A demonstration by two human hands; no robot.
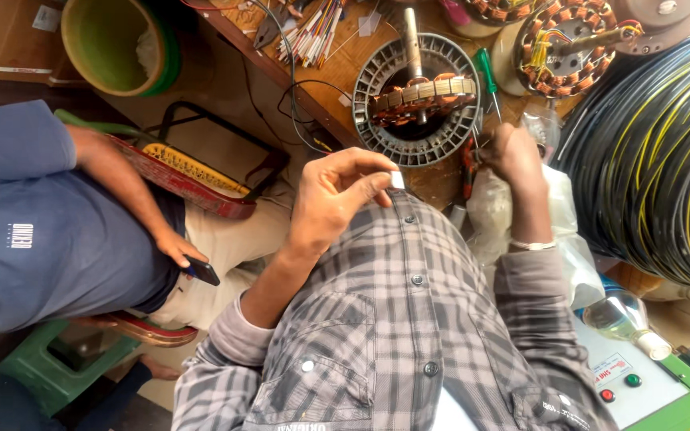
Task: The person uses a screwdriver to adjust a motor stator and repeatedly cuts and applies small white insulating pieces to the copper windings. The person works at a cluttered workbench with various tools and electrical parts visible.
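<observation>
- left hand (331, 199) is raised at the centre, thumb and forefinger pinched together on a small white slip (397, 180).
- right hand (511, 152), at 2 o'clock from the left, is closed around a red-handled tool (469, 164) at the workbench (345, 72) edge.
- at 12 o'clock from the hands lies a round grey fan stator frame (417, 100) with copper windings across it; a green-handled screwdriver (487, 76) lies just beside it.
- green bucket (117, 44) at 10 o'clock holds something pale; what, cannot be told.
- clear plastic bag (557, 207) lies under the right forearm, contents unclear.
- clear bottle (624, 318) at 4 o'clock lies tilted on a white box with a red and a green button and a small label (612, 369).
- black cable coil (656, 152) with yellow stripes at 3 o'clock.
- a seated person at 9 o'clock holds a dark phone (201, 271).
</observation>
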